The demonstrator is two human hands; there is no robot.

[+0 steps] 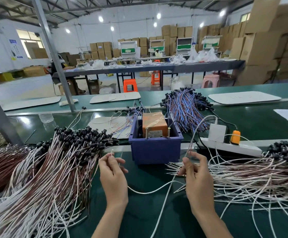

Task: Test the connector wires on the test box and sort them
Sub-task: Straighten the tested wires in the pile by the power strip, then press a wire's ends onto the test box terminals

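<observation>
On the green table (157, 220) the left grip (113, 172) is raised just near of the blue bin (155, 152), thumb and forefinger pinching one end of a white wire (148, 192) that sags in a loop between the two grips. The right grip (198, 174) is at the same height, to the right of the bin's near corner, its fingers curled and its fingertips pinching a thin white strand that rises from them; whether that strand is the other end of the same wire I cannot tell. The orange test box (154, 124) sits inside the bin, with two upright metal pins (146, 133) at its near edge. A heap of white and brown wires (54, 177) with black connectors lies to the left, a looser heap (260, 177) to the right, and a blue and red bundle (186, 107) far behind the bin. A white power strip (242, 149) lies right of the bin
</observation>
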